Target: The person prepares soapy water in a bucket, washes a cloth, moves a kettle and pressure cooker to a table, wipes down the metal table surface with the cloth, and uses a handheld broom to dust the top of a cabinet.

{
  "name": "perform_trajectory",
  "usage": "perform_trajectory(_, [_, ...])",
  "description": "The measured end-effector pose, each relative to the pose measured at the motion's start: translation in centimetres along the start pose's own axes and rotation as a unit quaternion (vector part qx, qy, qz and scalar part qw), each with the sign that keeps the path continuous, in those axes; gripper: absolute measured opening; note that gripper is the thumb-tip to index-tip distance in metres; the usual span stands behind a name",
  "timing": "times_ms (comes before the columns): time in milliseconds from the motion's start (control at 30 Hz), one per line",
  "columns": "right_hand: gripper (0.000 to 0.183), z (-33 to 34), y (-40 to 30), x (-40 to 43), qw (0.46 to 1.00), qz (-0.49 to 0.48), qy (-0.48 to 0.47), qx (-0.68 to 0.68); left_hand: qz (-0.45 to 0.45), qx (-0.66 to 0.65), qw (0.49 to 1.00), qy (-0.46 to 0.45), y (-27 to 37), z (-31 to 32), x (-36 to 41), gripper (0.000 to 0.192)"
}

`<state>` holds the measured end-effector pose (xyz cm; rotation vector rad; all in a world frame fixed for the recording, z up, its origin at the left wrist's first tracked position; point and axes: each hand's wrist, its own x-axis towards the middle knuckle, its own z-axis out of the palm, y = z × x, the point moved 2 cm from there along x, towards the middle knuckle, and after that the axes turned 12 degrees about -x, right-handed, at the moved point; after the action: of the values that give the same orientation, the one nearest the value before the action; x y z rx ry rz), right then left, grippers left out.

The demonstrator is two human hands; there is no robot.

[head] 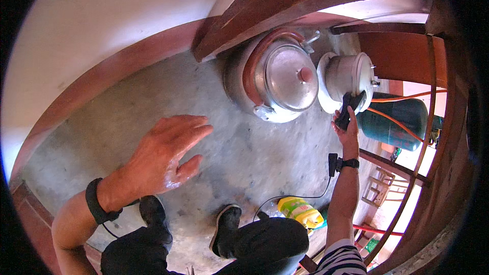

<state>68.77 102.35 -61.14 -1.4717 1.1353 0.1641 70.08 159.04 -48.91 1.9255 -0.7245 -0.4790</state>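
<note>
My right hand point(347, 129) grips the black handle point(345, 116) of a silver metal pot, which looks like a pressure cooker point(344, 76). A small knob or valve stands on its lid. The cooker appears to sit on a pale, round base point(325, 99), partly hidden behind it. Close beside it stands a large aluminium kettle point(292, 76) with a lid, a reddish lid knob and a curved reddish-brown handle. My left hand point(168, 154) hovers over the floor, empty, thumb apart from the fingers, short of the kettle.
A dark green gas cylinder point(401, 122) with an orange hose point(399, 120) stands behind the cooker. A yellow plastic jug point(300, 211) lies near my feet. A wooden post point(244, 19) rises by the kettle. Wooden frame bars point(397, 166) run along the right; a wooden stool point(379, 187) is beyond.
</note>
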Motion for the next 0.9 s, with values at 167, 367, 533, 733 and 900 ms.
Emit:
perform_trajectory(167, [0.086, 0.0, 4.1, -4.0, 0.990, -0.020, 0.114, 0.080, -0.029, 0.002, 0.999, -0.020, 0.2, -0.6, -1.7, 0.050])
perform_trajectory(367, [0.094, 1.9, 13.4, -15.0, 0.993, 0.036, 0.100, 0.060, -0.036, 0.049, 0.988, -0.142, 5.5, -0.8, -4.7, 0.035])
perform_trajectory(533, [0.077, 5.4, 16.0, -30.9, 0.976, 0.166, -0.138, -0.004, -0.110, 0.091, 0.950, -0.278, 14.3, -0.4, -7.9, 0.042])
perform_trajectory(733, [0.056, 5.7, 13.5, -51.9, 0.927, 0.214, -0.303, -0.058, -0.088, 0.106, 0.958, -0.253, 21.5, 1.8, -16.5, 0.035])
perform_trajectory(900, [0.045, 1.7, 15.7, -61.7, 0.932, 0.208, -0.284, -0.085, -0.273, -0.026, 0.941, -0.197, 24.0, 2.5, -23.3, 0.030])
